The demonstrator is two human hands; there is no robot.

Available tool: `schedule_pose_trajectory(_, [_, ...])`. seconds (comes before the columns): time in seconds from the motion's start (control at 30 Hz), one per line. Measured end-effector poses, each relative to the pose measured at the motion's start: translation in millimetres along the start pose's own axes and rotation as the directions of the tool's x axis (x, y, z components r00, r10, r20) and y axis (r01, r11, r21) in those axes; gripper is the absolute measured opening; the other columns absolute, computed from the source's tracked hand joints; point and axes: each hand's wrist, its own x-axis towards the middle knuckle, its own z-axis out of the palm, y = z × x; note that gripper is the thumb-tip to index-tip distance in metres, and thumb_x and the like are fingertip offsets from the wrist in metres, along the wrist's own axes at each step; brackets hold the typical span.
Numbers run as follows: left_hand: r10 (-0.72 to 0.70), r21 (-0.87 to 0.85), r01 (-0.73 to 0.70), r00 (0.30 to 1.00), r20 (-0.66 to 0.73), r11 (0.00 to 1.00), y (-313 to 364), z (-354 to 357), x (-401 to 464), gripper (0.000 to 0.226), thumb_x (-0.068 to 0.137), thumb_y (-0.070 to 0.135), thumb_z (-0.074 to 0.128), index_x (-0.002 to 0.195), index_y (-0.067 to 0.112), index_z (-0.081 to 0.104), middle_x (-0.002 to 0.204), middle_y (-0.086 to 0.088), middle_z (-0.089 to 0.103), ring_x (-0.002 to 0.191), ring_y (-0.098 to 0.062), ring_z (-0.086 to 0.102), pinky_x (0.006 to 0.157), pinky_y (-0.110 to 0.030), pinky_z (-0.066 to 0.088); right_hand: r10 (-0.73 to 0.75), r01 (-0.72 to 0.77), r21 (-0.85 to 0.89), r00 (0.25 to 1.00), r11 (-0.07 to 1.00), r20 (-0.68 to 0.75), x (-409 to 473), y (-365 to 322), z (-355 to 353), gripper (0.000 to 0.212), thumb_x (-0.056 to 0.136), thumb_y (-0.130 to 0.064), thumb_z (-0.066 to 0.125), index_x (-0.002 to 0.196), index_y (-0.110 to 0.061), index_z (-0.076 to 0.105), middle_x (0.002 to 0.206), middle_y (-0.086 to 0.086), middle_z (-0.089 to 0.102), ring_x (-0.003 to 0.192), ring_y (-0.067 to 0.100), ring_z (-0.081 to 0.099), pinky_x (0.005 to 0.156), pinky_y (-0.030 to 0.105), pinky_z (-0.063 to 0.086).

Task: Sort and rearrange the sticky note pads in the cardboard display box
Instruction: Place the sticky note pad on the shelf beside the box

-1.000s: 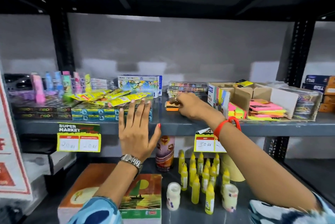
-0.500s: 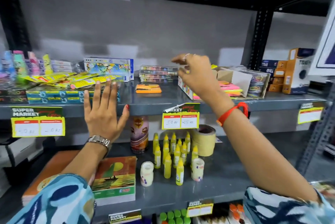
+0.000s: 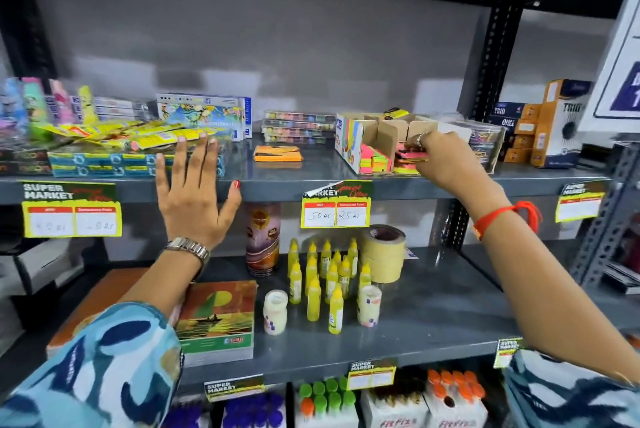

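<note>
The cardboard display box point(image 3: 349, 136) stands on the upper shelf, right of centre, split by cardboard dividers. Neon pink, green and yellow sticky note pads point(image 3: 375, 160) fill its front left compartment. My right hand point(image 3: 441, 162) reaches into the compartment to the right of that, with fingers above and thumb below a stack of pink and orange pads point(image 3: 408, 154). A separate orange pad point(image 3: 277, 154) lies flat on the shelf left of the box. My left hand point(image 3: 194, 195) is spread open and flat against the shelf's front edge, holding nothing.
Yellow packets point(image 3: 138, 136) and blue boxes point(image 3: 114, 164) lie behind my left hand. Clear cases point(image 3: 296, 126) stand behind the orange pad, and a plastic tub point(image 3: 486, 143) sits right of the box. Glue bottles point(image 3: 322, 282), tape rolls point(image 3: 382, 251) and notebooks point(image 3: 218, 320) fill the lower shelf.
My right hand let go of the orange pad on the shelf, swung right and came down into the display box onto the pink pads. My left hand stayed on the shelf edge.
</note>
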Motion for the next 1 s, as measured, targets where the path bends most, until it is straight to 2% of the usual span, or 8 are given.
schedule_pose_trajectory(0.2, [-0.006,0.009,0.006,0.999,0.035,1.0,0.0,-2.5,0.5,0.061,0.091,0.043,0.033,0.14,0.007,0.041,0.143,-0.012,0.044,0.137,-0.031,0.03,0.115,-0.049,0.008,-0.009,-0.007,-0.104,0.989,0.995,-0.148,-6.3,2.2,-7.5,0.029,0.08,-0.01,0.062,0.107,-0.018,0.07,0.105,0.018,0.068,0.099,0.04,0.061,0.075,0.04,0.051])
schedule_pose_trajectory(0.27, [-0.012,0.008,0.011,0.999,0.045,1.0,0.6,-3.4,0.5,0.062,0.091,0.043,0.033,0.14,0.006,0.041,0.143,-0.012,0.044,0.136,-0.032,0.03,0.115,-0.048,0.007,0.024,-0.053,-0.094,0.958,0.994,-0.285,-6.7,0.8,-10.1,0.022,0.084,-0.017,0.059,0.103,-0.014,0.071,0.096,0.021,0.069,0.089,0.043,0.062,0.07,0.042,0.051])
schedule_pose_trajectory(0.37, [-0.01,0.016,0.01,0.999,0.053,1.0,0.8,-3.7,1.1,0.062,0.091,0.044,0.032,0.14,0.005,0.041,0.142,-0.013,0.045,0.135,-0.033,0.031,0.114,-0.048,0.007,0.093,-0.079,0.049,0.836,0.996,-0.541,-10.5,-16.3,-15.7,0.029,0.093,-0.027,0.052,0.103,-0.007,0.069,0.087,0.025,0.071,0.078,0.044,0.063,0.063,0.041,0.048])
schedule_pose_trajectory(0.5, [-0.014,0.024,0.013,0.999,0.035,1.0,0.3,-3.9,2.2,0.062,0.091,0.044,0.033,0.138,0.006,0.043,0.14,-0.012,0.047,0.134,-0.032,0.034,0.114,-0.048,0.01,-0.16,0.268,0.004,0.587,0.963,-0.794,-22.9,-65.5,-16.8,0.02,0.085,-0.012,0.064,0.103,-0.012,0.072,0.069,0.014,0.073,0.054,0.032,0.064,0.046,0.029,0.044])
schedule_pose_trajectory(0.6, [-0.006,0.029,0.006,1.0,0.016,1.0,-0.4,-2.8,2.3,0.061,0.09,0.044,0.034,0.137,0.006,0.045,0.139,-0.012,0.049,0.133,-0.031,0.035,0.113,-0.049,0.012,-0.323,0.401,-0.058,0.634,0.914,-0.702,-24.2,-95.8,-5.6,0.02,0.083,-0.012,0.063,0.101,-0.014,0.072,0.066,0.009,0.072,0.053,0.028,0.064,0.048,0.028,0.047])
schedule_pose_trajectory(0.67, [-0.003,0.026,0.003,1.0,0.015,1.0,-0.6,-2.0,2.1,0.061,0.091,0.045,0.034,0.137,0.007,0.045,0.14,-0.011,0.049,0.133,-0.03,0.035,0.114,-0.048,0.011,-0.361,0.386,-0.065,0.775,0.92,-0.519,-23.6,-108.4,2.6,0.019,0.086,-0.012,0.056,0.097,-0.013,0.071,0.069,0.011,0.071,0.062,0.032,0.066,0.051,0.031,0.05])
schedule_pose_trajectory(0.73, [0.0,0.031,0.0,1.0,0.018,1.0,-1.1,-1.0,1.8,0.062,0.091,0.046,0.032,0.138,0.007,0.044,0.141,-0.011,0.047,0.134,-0.03,0.034,0.114,-0.047,0.01,-0.367,0.353,-0.1,0.874,0.93,-0.318,-21.6,-115.5,11.0,0.02,0.09,-0.011,0.049,0.095,-0.01,0.069,0.081,0.013,0.072,0.075,0.035,0.066,0.055,0.031,0.042])
schedule_pose_trajectory(1.0, [0.005,0.024,-0.005,1.0,-0.007,1.0,-2.3,2.4,1.5,0.062,0.092,0.047,0.03,0.138,0.007,0.045,0.14,-0.01,0.048,0.134,-0.029,0.034,0.114,-0.046,0.01,-0.309,0.307,-0.13,0.951,0.943,0.009,-8.4,-121.9,25.6,0.02,0.09,-0.004,0.047,0.105,-0.004,0.059,0.104,0.02,0.064,0.097,0.039,0.06,0.065,0.034,0.037])
